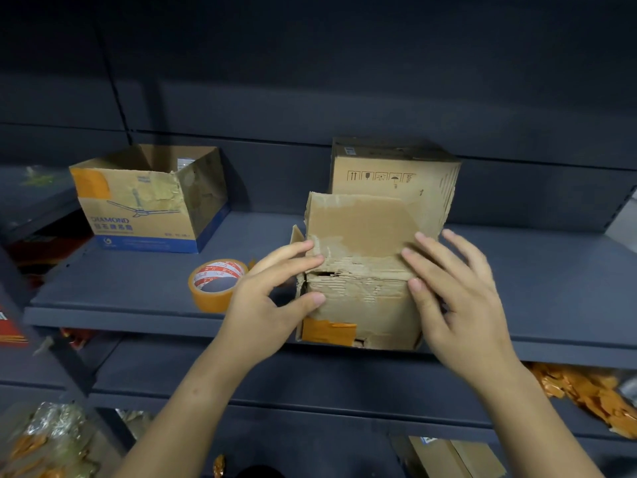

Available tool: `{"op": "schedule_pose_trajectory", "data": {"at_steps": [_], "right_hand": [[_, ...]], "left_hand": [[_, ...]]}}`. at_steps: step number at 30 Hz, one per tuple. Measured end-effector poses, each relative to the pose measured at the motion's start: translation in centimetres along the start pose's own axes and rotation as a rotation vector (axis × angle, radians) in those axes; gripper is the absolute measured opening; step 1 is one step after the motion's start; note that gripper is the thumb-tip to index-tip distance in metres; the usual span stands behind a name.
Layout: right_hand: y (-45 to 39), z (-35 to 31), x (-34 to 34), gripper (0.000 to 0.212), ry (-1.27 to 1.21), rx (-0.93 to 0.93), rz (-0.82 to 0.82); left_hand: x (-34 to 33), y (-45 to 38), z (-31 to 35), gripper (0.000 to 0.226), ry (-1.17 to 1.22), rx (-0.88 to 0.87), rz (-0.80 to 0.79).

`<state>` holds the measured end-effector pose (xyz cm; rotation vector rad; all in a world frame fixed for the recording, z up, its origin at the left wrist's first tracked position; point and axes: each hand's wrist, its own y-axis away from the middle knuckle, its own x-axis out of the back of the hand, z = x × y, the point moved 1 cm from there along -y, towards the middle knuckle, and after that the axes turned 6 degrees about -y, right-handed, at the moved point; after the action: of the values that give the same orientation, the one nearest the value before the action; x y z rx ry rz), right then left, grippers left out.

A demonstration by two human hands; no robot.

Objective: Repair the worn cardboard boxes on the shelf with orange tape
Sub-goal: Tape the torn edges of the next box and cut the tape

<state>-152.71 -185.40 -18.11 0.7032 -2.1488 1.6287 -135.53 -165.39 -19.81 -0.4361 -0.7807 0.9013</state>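
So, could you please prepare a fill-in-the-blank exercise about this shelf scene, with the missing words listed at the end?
1. The roll of orange tape lies on the shelf, to the ____ of the torn box.
2. Both hands, the left hand and the right hand, touch the ____ box.
3. The open box at the far left shows a picture of a ceiling ____.
4. The patch on the torn box's lower front is ____ in colour.

Missing words: left; torn; fan; orange

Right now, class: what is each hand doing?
Left hand: open, fingertips touching the left side of the torn box.
Right hand: open, straight fingers touching the box's right side; holding nothing.
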Motion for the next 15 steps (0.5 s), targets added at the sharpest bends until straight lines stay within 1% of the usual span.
{"op": "schedule_pose_trajectory", "data": {"at_steps": [2,4,10,15], "right_hand": [[-0.4,-0.9,-0.4,0.037,0.026,0.098,-0.04],[-0.7,-1.3,-1.0,0.037,0.033,0.139,-0.065],[-0.5,-0.6,-2.1,0.031,-0.037,0.148,0.025],[-0.3,-0.5,-2.5,0.028,-0.055,0.148,0.065]], "left_hand": [[-0.1,0.1,0.2,0.048,0.028,0.007,0.002],[-0.2,0.2,0.3,0.046,0.037,0.011,0.004],[-0.1,0.2,0.2,0.042,0.019,-0.019,0.026],[-0.7,0.2,0.4,0.04,0.011,-0.017,0.059]]}}
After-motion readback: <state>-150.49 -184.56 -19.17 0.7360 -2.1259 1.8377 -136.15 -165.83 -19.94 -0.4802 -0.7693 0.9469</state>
